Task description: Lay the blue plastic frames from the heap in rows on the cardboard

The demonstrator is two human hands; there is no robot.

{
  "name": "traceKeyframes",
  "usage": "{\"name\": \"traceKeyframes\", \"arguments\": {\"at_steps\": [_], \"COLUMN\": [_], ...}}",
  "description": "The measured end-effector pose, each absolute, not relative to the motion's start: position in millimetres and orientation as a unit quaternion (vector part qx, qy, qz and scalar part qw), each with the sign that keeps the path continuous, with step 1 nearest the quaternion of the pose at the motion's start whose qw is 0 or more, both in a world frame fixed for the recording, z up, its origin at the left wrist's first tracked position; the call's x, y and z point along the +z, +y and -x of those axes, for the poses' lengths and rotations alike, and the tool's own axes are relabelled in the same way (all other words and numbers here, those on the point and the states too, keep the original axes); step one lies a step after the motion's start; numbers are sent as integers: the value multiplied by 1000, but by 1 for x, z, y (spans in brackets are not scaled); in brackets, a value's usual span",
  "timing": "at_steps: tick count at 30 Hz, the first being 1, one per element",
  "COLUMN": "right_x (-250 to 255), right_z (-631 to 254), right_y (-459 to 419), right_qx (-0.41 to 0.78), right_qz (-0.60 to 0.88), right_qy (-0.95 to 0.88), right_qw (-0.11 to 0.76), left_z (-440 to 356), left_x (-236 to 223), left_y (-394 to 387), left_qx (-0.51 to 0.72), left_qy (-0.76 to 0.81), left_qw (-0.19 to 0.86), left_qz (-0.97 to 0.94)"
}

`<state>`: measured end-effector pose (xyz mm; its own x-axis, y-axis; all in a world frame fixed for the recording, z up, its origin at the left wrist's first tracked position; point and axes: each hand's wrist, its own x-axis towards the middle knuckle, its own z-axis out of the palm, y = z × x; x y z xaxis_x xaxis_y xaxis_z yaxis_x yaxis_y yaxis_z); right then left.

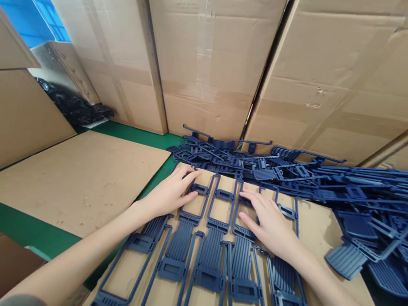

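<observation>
Several dark blue plastic frame parts [214, 234] lie side by side in a row on a sheet of cardboard [316, 230] in front of me. My left hand [171, 191] lies flat with fingers stretched out on the leftmost parts of the row. My right hand [268, 221] lies flat on the parts at the right of the row, fingers spread and pointing left. Neither hand grips anything.
A loose heap of the same blue parts [370, 205] stretches behind and to the right. Tall cardboard boxes [209, 58] wall off the back. A flat cardboard sheet [76, 179] lies left on the green floor [135, 134], with more boxes [1, 121] beside it.
</observation>
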<state>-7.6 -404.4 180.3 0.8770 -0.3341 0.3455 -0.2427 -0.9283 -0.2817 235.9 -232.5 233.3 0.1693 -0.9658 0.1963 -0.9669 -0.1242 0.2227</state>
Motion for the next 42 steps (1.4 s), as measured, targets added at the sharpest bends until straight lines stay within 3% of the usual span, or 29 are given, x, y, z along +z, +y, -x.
{"name": "traceKeyframes", "arguments": {"at_steps": [24, 31, 42], "right_x": [182, 182, 187], "right_z": [8, 7, 7], "right_y": [-404, -403, -402], "right_qx": [-198, -188, -182], "right_qz": [963, 960, 958], "right_qy": [149, 161, 162], "right_qw": [108, 129, 150], "left_z": [-234, -265, -311], "left_x": [237, 249, 264], "left_y": [-231, -243, -293], "left_qx": [58, 44, -104], "left_qy": [-631, -613, -595], "left_qw": [114, 189, 154], "left_qz": [-765, -766, -782]}}
